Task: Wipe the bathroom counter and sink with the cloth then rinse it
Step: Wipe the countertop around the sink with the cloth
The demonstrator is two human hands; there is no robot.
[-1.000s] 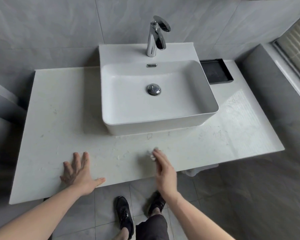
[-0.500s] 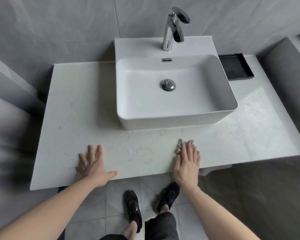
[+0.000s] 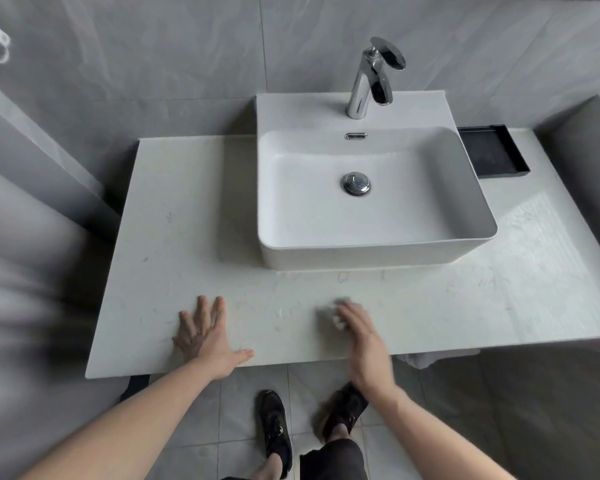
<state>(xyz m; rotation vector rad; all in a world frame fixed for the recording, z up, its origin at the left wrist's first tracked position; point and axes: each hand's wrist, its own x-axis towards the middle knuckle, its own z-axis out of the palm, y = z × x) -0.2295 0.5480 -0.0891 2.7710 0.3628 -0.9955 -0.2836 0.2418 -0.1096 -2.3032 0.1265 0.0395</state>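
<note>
Cloth [image 3: 336, 311] under right hand [image 3: 361, 336] grip, on counter [image 3: 194, 237]

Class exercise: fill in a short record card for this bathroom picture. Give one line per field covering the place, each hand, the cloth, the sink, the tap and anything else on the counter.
place: pale counter against a grey tiled wall
left hand: left hand flat on the counter, fingers spread
right hand: right hand blurred, pressing the cloth
cloth: cloth small, pale, on the counter in front of the sink
sink: sink white, sitting on the counter
tap: tap, no water seen running
other: black tray right of the sink
</note>
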